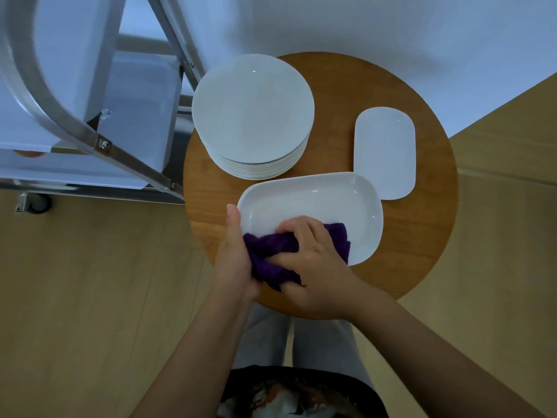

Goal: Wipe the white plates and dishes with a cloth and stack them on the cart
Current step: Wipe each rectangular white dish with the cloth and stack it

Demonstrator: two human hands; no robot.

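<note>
Progress early, judging by layout | right hand bunched round purple cloth, wiping oblong dish at 6 o'clock on worktop | left hand grips dish's near-left rim | plate stack at 11, small dish at 2, both unwiped | cart at 9, visible shelves show no dishes

We've got a white rectangular dish mid-frame with a bunched purple cloth inside, a round plate stack above it, and a small oblong dish on the right.
</note>
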